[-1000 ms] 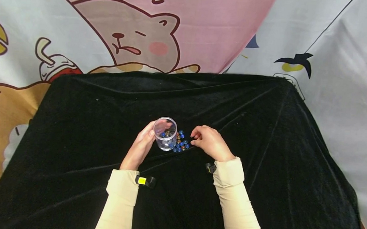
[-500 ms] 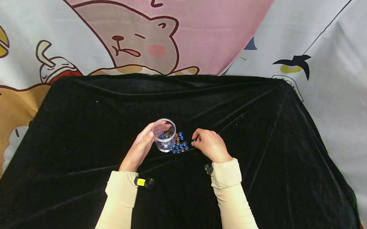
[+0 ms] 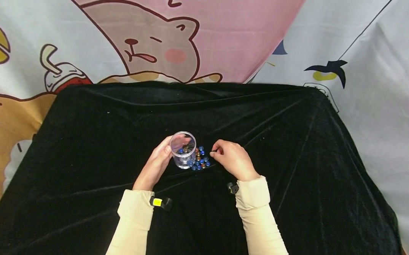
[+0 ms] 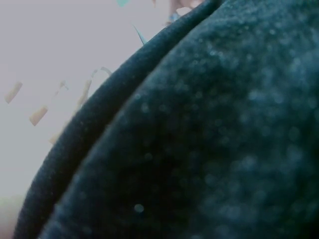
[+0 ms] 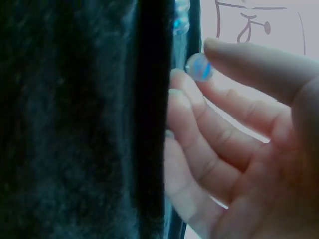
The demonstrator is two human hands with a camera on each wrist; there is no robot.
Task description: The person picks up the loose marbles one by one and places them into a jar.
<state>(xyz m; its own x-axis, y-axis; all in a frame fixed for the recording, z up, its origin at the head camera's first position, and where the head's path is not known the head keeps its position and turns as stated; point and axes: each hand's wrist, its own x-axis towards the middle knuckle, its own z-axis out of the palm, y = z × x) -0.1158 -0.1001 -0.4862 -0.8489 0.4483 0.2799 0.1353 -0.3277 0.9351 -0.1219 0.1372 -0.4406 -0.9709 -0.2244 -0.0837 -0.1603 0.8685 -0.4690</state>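
My left hand (image 3: 156, 161) grips a clear round plastic jar (image 3: 183, 162) from its left side, thumb near the front and fingers round the back. Blue and brownish marbles show through the jar's wall. Just right of it, a small cluster of blue and amber glass marbles (image 3: 203, 161) lies on the black cloth. Over the cloth beside that cluster, my right hand (image 3: 233, 159) pinches one marble between thumb and forefinger. In the right wrist view this marble (image 5: 199, 67) looks clear with a blue swirl, and the other fingers curl loosely below it.
Black velvety cloth (image 3: 97, 145) with soft folds covers the table. A printed curtain (image 3: 229, 37) with cartoon animals hangs behind its far edge. Dark cloth (image 4: 199, 149) fills most of the left wrist view.
My right thumb and forefinger have closed on a marble, and the hand has shifted slightly left and away from me. The left hand keeps the jar in nearly the same place.
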